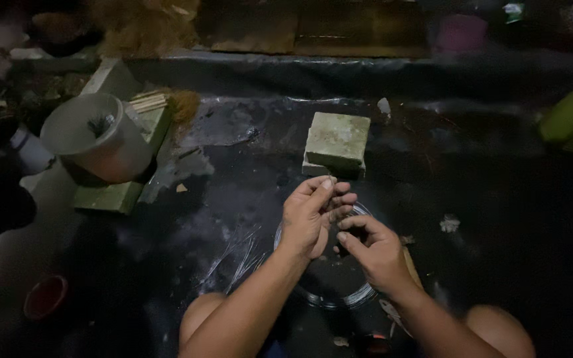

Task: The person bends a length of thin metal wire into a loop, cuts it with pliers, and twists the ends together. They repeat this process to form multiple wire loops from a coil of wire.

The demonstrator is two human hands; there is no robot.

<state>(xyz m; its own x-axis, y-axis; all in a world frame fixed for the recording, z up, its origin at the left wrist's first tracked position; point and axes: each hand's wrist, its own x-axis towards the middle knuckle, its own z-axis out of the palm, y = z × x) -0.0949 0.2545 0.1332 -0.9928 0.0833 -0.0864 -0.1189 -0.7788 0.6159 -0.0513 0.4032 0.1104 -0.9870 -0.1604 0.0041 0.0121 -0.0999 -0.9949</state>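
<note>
Your left hand and right hand meet fingertip to fingertip above a coil of thin wire lying on the dark sheet. Both hands have fingers curled in a pinch; what they pinch is too small and dim to tell. Just beyond the grip sits a stack of two mossy square blocks. Loose wire strands lie left of the grip. Farther left, a grey pot rests tilted on a slab.

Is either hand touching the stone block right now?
No. Both the left hand and right hand are nearer the camera than the stone block, apart from it.
</note>
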